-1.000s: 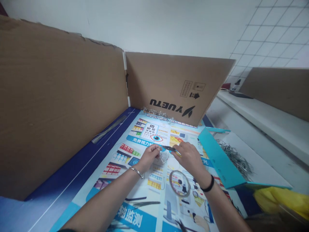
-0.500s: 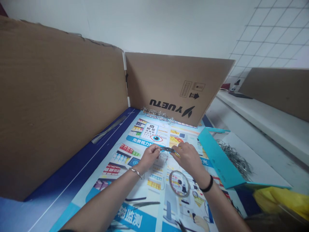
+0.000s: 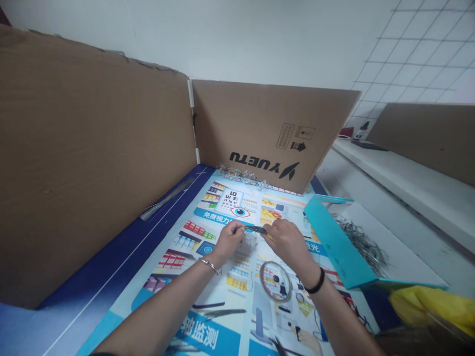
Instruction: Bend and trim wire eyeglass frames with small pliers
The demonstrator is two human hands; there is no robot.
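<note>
Both my hands meet over a colourful printed poster lying on the table. My left hand is closed in a pinch on a clear lens with a thin wire rim. My right hand is closed round a small dark tool whose tip reaches the lens at my left fingertips. A round lens or ring lies on the poster just under my right wrist.
Brown cardboard walls stand at the left and behind. A teal tray with a heap of wire frames sits at the right. Thin metal rods lie at the left. Small clear parts lie along the back wall; something yellow sits at the lower right.
Both hands have shifted slightly up and to the left, staying joined on the lens and tool. Nothing was let go.
</note>
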